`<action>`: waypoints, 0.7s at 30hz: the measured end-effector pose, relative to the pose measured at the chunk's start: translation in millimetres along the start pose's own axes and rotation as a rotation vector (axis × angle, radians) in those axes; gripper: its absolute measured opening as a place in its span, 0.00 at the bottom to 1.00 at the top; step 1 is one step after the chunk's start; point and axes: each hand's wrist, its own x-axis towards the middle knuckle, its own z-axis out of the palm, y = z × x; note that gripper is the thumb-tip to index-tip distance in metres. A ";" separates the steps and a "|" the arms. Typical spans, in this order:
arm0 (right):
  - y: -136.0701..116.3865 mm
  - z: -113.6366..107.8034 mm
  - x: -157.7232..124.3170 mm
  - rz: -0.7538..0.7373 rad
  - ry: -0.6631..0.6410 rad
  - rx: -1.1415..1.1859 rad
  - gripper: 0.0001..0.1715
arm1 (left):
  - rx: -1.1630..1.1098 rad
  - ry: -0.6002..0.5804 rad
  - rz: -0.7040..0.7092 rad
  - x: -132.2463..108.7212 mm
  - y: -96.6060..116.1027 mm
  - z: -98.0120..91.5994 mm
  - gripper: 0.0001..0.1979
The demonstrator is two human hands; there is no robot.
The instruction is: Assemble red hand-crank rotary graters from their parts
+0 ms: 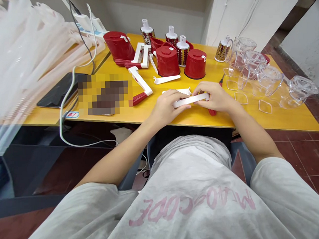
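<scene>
Above the table's front edge, a white plastic bar [191, 100] is held level between both hands. My left hand [165, 107] pinches its left end between thumb and fingers. My right hand [213, 96] grips the other end and partly covers it. Just behind my fingers lies a white plastic arm [178, 91], partly hidden, and a second white arm [167, 79] rests farther back. A screwdriver with a red handle [213, 112] lies partly under my right hand. To the left is a white crank handle [141, 81] with a red grip.
Red bases [195, 64] and perforated grater drums [182, 50] stand at the back. Several clear plastic housings [270, 77] crowd the right. At left are a black tablet [59, 90], a white cable [67, 95], a blurred-out dark object [110, 96] and a pile of clear plastic bags [29, 61].
</scene>
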 end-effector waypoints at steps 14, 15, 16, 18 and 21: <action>7.2 19.5 -1.2 -0.115 0.009 -0.040 0.14 | 0.035 0.042 -0.033 -3.7 1.0 5.0 0.11; 6.3 19.7 -1.6 -0.110 0.006 -0.046 0.15 | 0.037 0.042 -0.023 -3.7 0.7 4.7 0.12; 5.0 19.9 -1.9 -0.105 0.002 -0.053 0.15 | 0.041 0.041 -0.014 -3.5 0.3 4.5 0.12; 2.0 20.2 -2.3 -0.092 -0.007 -0.069 0.15 | 0.043 0.046 0.006 -3.4 -0.2 4.3 0.13; -2.5 21.0 -2.6 -0.080 -0.011 -0.101 0.14 | 0.025 0.058 0.043 -3.2 -0.3 4.6 0.13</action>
